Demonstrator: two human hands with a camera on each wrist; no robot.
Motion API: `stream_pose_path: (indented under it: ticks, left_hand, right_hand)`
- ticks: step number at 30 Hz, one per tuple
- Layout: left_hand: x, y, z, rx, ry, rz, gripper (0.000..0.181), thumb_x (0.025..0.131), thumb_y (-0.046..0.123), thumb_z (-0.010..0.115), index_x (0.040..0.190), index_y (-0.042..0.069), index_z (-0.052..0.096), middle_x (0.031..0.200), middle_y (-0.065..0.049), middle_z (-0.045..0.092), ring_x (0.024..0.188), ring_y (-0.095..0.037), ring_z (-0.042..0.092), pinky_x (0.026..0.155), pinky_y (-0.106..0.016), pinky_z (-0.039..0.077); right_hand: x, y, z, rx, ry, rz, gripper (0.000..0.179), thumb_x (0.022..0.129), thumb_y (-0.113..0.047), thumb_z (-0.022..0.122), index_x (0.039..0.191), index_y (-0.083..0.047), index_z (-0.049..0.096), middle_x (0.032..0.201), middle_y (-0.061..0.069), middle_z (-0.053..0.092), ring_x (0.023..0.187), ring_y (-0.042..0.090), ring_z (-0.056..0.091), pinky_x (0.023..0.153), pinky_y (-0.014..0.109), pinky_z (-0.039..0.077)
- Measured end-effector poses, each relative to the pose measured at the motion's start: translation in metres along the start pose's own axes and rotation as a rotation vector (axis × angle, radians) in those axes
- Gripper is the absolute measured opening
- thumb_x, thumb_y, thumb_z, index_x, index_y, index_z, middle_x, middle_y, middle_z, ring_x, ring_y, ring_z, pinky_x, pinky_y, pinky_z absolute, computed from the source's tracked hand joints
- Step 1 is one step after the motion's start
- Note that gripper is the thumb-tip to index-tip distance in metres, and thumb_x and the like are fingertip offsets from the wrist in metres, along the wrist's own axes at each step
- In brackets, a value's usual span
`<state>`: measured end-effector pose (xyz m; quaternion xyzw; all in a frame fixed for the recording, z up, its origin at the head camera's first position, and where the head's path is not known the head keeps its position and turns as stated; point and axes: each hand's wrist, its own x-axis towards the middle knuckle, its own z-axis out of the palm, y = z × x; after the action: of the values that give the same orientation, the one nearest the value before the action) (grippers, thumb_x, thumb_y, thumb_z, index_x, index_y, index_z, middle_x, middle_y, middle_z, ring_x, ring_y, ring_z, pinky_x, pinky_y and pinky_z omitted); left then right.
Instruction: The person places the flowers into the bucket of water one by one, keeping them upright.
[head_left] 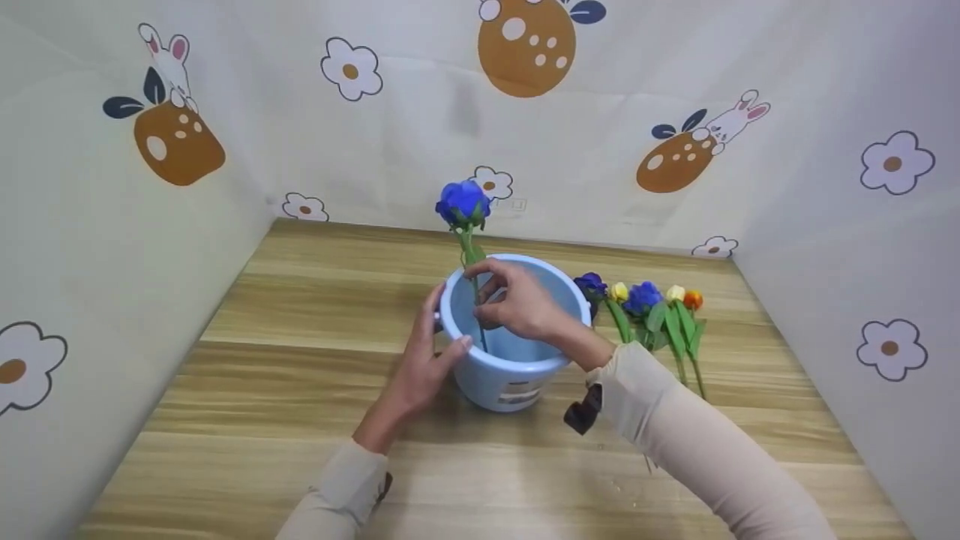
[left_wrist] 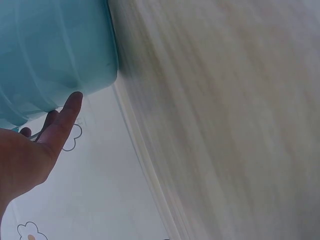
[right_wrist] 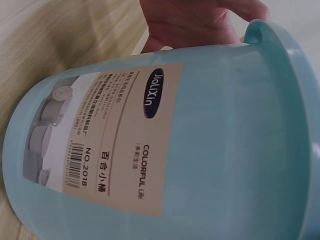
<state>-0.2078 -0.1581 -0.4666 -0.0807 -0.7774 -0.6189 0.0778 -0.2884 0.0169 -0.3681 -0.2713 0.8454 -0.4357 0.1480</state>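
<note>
A blue rose (head_left: 463, 202) with a long green stem stands nearly upright, its lower stem inside a light blue bucket (head_left: 487, 379). At the bucket's mouth, the right hand (head_left: 517, 300) holds that stem between thumb and fingers. The left hand (head_left: 426, 367) rests against the bucket's left side, thumb at the rim and fingers along the outer wall. From the left wrist view, the left hand's fingers (left_wrist: 65, 120) look fairly straight against the bucket (left_wrist: 60, 50). A printed label (right_wrist: 105, 140) faces the right wrist camera, which does not show the right hand.
Right of the bucket, several more flowers lie on the wooden table (head_left: 300, 390): a blue flower (head_left: 643, 298), a dark purple one (head_left: 591, 283), yellow tulips (head_left: 619, 292) and an orange tulip (head_left: 693, 300). Patterned cloth walls (head_left: 420, 135) enclose the table at the back and sides.
</note>
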Motion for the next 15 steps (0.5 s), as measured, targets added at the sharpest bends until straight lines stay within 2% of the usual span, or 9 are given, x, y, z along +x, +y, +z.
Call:
stream_pose_path:
  ticks: [8, 15]
  left_hand:
    - [0.0008, -0.0021, -0.0005, -0.017, -0.015, 0.067, 0.084, 0.1, 0.038, 0.057, 0.17, 0.025, 0.012, 0.175, -0.009, 0.019, 0.152, -0.04, 0.032, 0.115, -0.069, 0.043]
    - [0.001, -0.0019, -0.0006, -0.019, -0.014, 0.069, 0.083, 0.1, 0.034, 0.059, 0.169, 0.025, 0.013, 0.174, -0.007, 0.021, 0.153, -0.037, 0.033, 0.118, -0.068, 0.04]
  right_hand:
    - [0.0015, 0.0019, 0.0022, 0.01, -0.019, -0.036, 0.052, 0.092, -0.002, 0.073, 0.142, -0.01, 0.061, 0.109, 0.016, 0.07, 0.087, 0.024, 0.074, 0.077, 0.036, 0.066]
    - [0.0019, 0.0023, 0.003, -0.01, -0.028, -0.024, 0.05, 0.094, -0.003, 0.072, 0.142, -0.012, 0.061, 0.112, 0.015, 0.07, 0.088, 0.024, 0.074, 0.077, 0.035, 0.066]
